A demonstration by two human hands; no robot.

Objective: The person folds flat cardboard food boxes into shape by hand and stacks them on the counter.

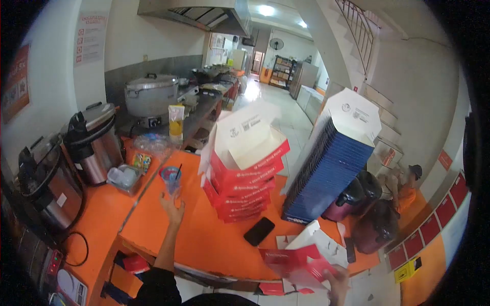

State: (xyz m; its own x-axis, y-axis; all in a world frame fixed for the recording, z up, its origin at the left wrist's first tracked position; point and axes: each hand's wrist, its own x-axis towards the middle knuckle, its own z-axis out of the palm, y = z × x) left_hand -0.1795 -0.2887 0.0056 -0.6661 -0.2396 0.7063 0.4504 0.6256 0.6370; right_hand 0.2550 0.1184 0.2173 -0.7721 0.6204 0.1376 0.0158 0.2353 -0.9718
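Near the table's left side, my left hand [172,210] has its fingers apart at the base of a clear plastic cup [172,179] with a dark straw. Whether the fingers touch the cup is hard to tell. My right hand [338,284] grips a red and white cardboard food box [298,262], partly folded and blurred, at the front edge. Just beyond it lies an opened white box piece [319,239]. A leaning stack of red food boxes [240,188] stands mid-table, and right of it rises a tall stack of blue boxes [332,163].
A black phone [259,231] lies on the orange table [199,245] in front of the red stack. Large dispensers [48,188] line the left counter beside a plastic container [125,178]. Dark red jugs [375,227] stand at right, with a person [406,186] beyond.
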